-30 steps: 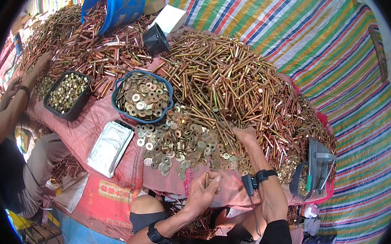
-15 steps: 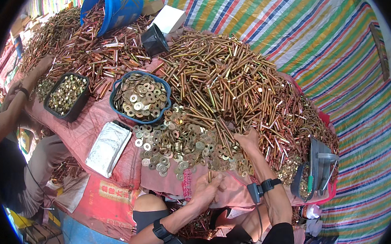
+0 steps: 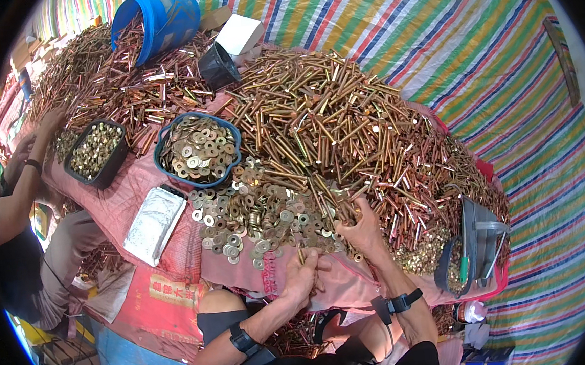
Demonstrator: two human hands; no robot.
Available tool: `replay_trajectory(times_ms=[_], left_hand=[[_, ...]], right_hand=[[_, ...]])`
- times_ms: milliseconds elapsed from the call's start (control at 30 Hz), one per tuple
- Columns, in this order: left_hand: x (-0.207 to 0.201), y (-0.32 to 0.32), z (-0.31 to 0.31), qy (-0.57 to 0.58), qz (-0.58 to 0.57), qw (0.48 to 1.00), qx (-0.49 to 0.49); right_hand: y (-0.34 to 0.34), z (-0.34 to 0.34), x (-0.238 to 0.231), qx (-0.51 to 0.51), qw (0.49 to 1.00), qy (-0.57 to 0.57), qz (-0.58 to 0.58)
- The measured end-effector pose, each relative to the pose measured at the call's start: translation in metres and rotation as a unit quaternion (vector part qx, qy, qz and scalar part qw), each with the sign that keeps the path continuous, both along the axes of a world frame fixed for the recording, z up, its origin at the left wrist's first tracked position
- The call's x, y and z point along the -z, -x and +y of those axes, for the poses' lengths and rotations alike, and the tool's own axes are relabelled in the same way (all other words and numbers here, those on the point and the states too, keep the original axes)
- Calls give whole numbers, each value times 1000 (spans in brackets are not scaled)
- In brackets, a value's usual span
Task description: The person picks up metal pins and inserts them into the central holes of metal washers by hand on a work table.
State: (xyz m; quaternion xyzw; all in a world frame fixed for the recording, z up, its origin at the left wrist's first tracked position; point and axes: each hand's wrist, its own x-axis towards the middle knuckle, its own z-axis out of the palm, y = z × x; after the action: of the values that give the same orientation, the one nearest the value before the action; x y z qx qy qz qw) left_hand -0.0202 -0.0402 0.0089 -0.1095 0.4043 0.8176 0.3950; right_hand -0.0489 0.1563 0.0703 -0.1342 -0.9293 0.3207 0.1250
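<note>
Well, my left hand (image 3: 304,276) has a narrow grip, with thumb and fingers pinching one small gold metal rod (image 3: 302,256). I can't tell if anything is on it. My right hand (image 3: 364,235) is at the front edge of the big heap of rods (image 3: 329,119). Its thumb and fingers look a bit apart, but I can't tell if that grip holds something. Loose flat rings (image 3: 261,215) lie to its left on the pink cloth (image 3: 232,269), and more rings fill a blue tub (image 3: 238,145) behind them. Some loose nuts (image 3: 420,258) sit to its right. I'd say lots of work is left, because the heap is so big. I can't pick out any done pile, so I can't say how much is finished.
</note>
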Motion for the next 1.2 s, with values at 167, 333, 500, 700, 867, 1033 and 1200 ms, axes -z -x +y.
replay_trajectory(times_ms=[167,333,500,700,867,1033,1200], left_hand=[[8,6,6,-32,-22,996,-78],[11,7,13,-38,-12,992,-120],[11,10,16,-67,-3,990,-123],[6,10,18,-79,15,990,-119],[10,11,19,-68,15,992,-106],[15,12,18,-53,20,993,-99],[10,7,22,-20,-6,990,-137]], right_hand=[[-11,-5,1,-76,990,-118,-31],[-17,0,3,-216,953,-198,72],[-26,2,-9,-264,935,-235,19],[-32,-3,-21,-269,948,-170,8],[-48,4,-15,-229,968,-105,14],[-62,11,-2,-175,979,-74,71],[-80,27,8,-117,987,-73,80]])
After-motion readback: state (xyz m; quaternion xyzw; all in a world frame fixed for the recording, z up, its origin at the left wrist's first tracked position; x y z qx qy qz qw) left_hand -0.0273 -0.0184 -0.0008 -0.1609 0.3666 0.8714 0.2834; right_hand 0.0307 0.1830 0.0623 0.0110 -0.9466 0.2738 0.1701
